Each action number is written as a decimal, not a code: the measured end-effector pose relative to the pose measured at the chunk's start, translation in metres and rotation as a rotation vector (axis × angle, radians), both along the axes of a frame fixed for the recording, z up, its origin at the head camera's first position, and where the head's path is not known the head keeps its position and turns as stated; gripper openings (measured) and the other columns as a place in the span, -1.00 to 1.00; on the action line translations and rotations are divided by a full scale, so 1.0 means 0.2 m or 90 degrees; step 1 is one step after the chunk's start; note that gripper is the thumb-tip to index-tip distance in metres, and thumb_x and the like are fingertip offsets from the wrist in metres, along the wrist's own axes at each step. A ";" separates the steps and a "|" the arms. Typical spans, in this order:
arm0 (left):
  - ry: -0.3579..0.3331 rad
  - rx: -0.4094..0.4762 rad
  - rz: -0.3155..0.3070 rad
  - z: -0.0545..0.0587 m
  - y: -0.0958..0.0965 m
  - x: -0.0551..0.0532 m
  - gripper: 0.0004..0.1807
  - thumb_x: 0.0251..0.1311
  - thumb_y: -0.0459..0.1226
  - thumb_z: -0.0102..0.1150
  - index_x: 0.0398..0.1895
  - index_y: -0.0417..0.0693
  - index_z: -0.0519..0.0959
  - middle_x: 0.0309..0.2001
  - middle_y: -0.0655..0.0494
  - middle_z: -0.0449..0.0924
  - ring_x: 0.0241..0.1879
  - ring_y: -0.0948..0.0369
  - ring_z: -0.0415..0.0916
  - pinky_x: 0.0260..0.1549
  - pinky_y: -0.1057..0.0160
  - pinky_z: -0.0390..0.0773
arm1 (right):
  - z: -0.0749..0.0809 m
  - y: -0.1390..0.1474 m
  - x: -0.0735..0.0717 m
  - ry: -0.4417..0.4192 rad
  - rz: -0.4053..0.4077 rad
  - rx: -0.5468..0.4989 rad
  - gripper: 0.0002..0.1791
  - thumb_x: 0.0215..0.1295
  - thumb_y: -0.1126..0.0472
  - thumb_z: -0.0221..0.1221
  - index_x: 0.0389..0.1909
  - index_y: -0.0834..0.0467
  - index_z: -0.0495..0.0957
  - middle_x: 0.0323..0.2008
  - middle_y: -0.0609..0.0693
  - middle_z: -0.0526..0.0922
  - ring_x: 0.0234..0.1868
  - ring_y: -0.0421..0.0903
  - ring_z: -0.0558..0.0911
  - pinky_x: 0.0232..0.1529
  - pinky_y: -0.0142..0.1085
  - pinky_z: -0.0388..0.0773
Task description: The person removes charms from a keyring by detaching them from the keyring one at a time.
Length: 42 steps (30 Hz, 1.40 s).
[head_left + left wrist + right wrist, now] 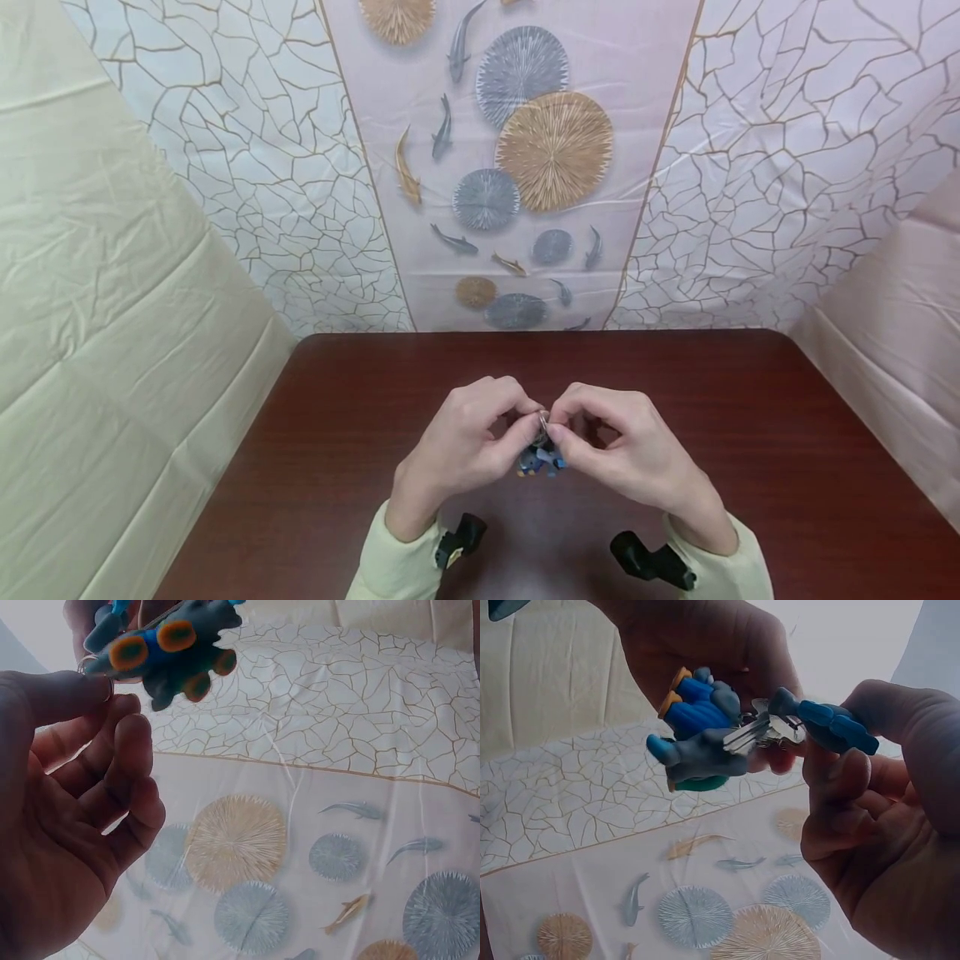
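Observation:
Held up over the table between both hands is a keychain (543,457) with small blue-and-grey rubber figures hanging below its metal ring (543,425). My left hand (476,437) pinches the ring between thumb and forefinger, also seen in the left wrist view, where a figure (176,656) with orange patches dangles beside the left fingertips. From the other side my right hand (626,442) pinches the keychain at the ring, its fingertips close to the left ones. The right wrist view shows a blue figure (697,712), thin metal bars (746,739) and a smaller blue piece (838,731) partly covering the right fingers.
Below the hands lies a dark reddish-brown table (337,467). A patterned cloth backdrop (555,250) rises behind its far edge, with plain cream cloth (112,333) at the left and more cloth (892,333) at the right. Black wrist cameras (648,562) sit at both sleeves.

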<state>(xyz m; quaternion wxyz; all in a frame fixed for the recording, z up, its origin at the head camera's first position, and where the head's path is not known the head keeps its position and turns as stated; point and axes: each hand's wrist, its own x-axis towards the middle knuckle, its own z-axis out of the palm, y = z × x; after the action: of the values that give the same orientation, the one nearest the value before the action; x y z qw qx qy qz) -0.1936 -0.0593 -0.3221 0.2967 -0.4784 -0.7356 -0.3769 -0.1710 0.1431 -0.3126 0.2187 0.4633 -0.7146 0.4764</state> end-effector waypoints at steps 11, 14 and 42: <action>-0.044 -0.013 0.020 -0.01 0.00 0.00 -0.83 0.11 -0.41 0.17 -0.53 0.05 0.50 -0.66 0.30 0.42 -0.65 0.39 0.28 -0.60 0.60 0.22 | 0.01 0.00 0.01 -0.010 0.003 0.013 -0.63 0.01 0.59 0.24 -0.33 0.04 0.57 -0.51 -0.19 0.49 -0.57 -0.38 0.38 -0.63 -0.63 0.25; -0.061 -0.008 0.012 -0.01 0.00 0.00 -0.80 0.11 -0.42 0.15 -0.56 0.05 0.47 -0.69 0.29 0.40 -0.65 0.45 0.24 -0.62 0.61 0.21 | 0.01 0.00 0.01 -0.009 0.002 0.016 -0.63 0.01 0.59 0.24 -0.33 0.03 0.56 -0.52 -0.19 0.49 -0.57 -0.38 0.39 -0.62 -0.63 0.26; 0.013 0.009 0.022 0.01 -0.01 0.00 -0.86 0.08 -0.43 0.21 -0.45 0.01 0.54 -0.53 0.27 0.55 -0.53 0.39 0.41 -0.48 0.55 0.40 | 0.00 -0.01 0.00 0.015 0.011 0.005 -0.63 -0.01 0.61 0.24 -0.29 0.09 0.58 -0.50 -0.17 0.50 -0.56 -0.37 0.39 -0.61 -0.64 0.27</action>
<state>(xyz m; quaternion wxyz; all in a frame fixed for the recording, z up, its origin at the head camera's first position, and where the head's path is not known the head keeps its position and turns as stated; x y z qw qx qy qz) -0.1938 -0.0604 -0.3206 0.3139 -0.4676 -0.7378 -0.3722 -0.1708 0.1421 -0.3120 0.2211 0.4759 -0.7099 0.4698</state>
